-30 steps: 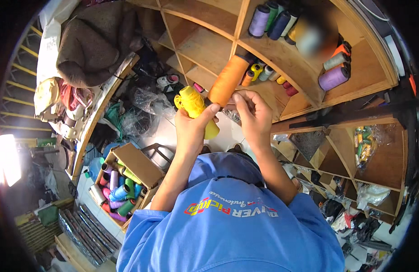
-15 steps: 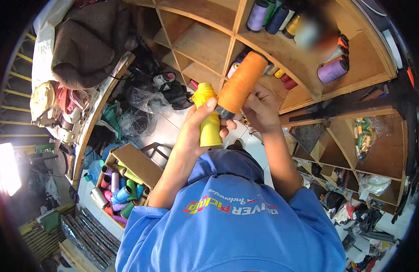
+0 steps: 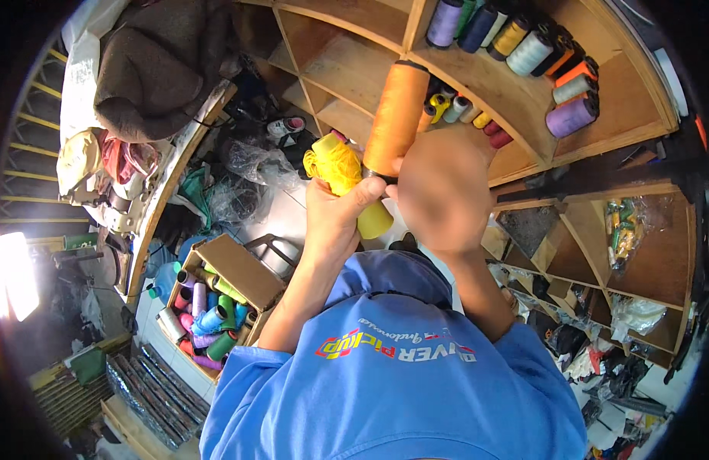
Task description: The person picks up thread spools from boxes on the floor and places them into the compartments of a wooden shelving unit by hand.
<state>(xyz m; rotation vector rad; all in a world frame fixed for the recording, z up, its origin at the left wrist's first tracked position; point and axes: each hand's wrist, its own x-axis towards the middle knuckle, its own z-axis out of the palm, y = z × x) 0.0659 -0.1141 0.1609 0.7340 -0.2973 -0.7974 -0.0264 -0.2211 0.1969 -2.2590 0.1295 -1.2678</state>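
Observation:
My left hand [image 3: 333, 218] is wrapped around a yellow thread cone [image 3: 347, 180] with loose yellow thread bunched at its top. My right hand [image 3: 444, 192], blurred, grips the lower end of a tall orange thread cone [image 3: 396, 115] that stands upright and points toward the wooden shelf [image 3: 523, 130]. The two cones touch side by side in front of my chest. Several thread cones in purple, blue, yellow, white and orange lie in the shelf's upper compartment [image 3: 515, 38].
An open cardboard box [image 3: 216, 299] filled with several coloured thread cones sits on the floor at lower left. Clear plastic bags [image 3: 251, 172] lie beside it. A brown cloth [image 3: 151, 65] drapes over a bench at upper left. Lower shelf cubbies [image 3: 630, 253] hold bags.
Both hands have drawn closer to my chest and a little lower. The orange cone has swung from tilted to nearly upright, next to the yellow cone.

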